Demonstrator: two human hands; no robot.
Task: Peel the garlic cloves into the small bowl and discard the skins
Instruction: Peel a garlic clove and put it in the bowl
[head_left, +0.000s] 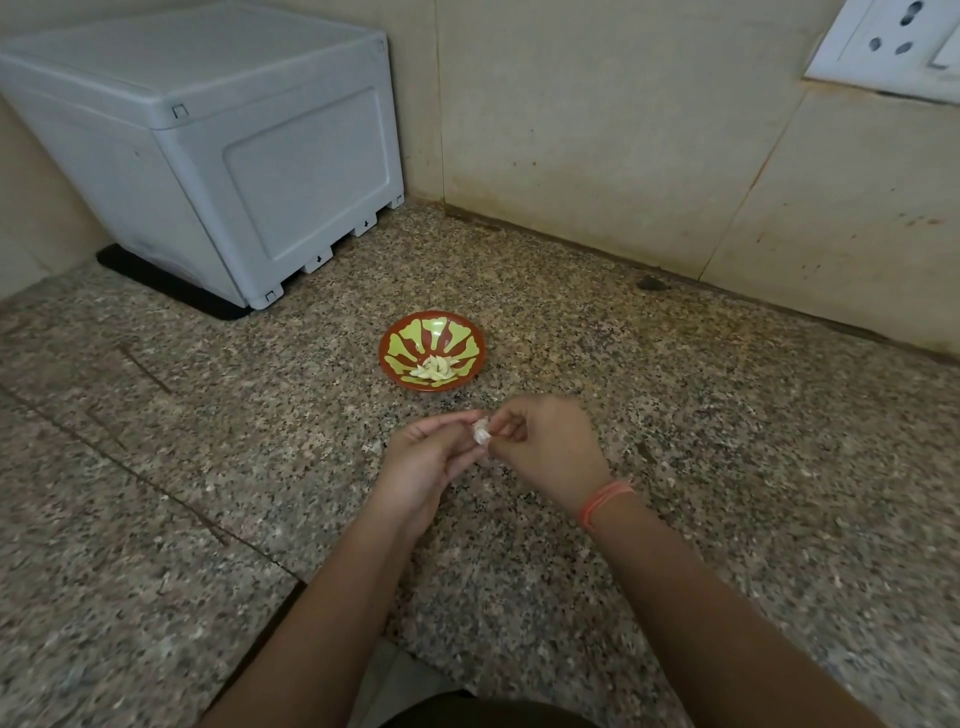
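- White, papery skin (478, 427) is seen on the garlic clove (482, 436), which is held above the granite counter (701, 415), just near-side of the small bowl (410, 338) and not touching it.
- L hand (428, 462): palm turned up, clove pinched betw. thumb and fingertips.
- R hand (545, 441): fingers curled, tips pinched on the clove's right side, prob. on a flap of skin. Exact contact is too small to be told.
- Small bowl: red w/ green pattern, set mid-counter, far of both hands. A small heap of peeled cloves (434, 368) lies in its near part.
- Handling (judged): clove is v. light and firm under the skin. It can be squeezed w/o harm but is easily nicked by nails. Skin is thin, dry and brittle, so it is expected to tear off in bits and cling to fingers. Bared flesh is likely slick and a bit sticky, so easily dropped.
- Where to hold (judged): body is best gripped at the blunt root end by the L hand. Skin is best lifted at the pointed tip or a loose edge by the R hand and pulled along the length.
- Discarded skins: none made out for certain against the speckled stone.
- Rest: grey plastic box (218, 156) far left, wall socket (893, 41) far right, orange band (605, 501) on R wrist.
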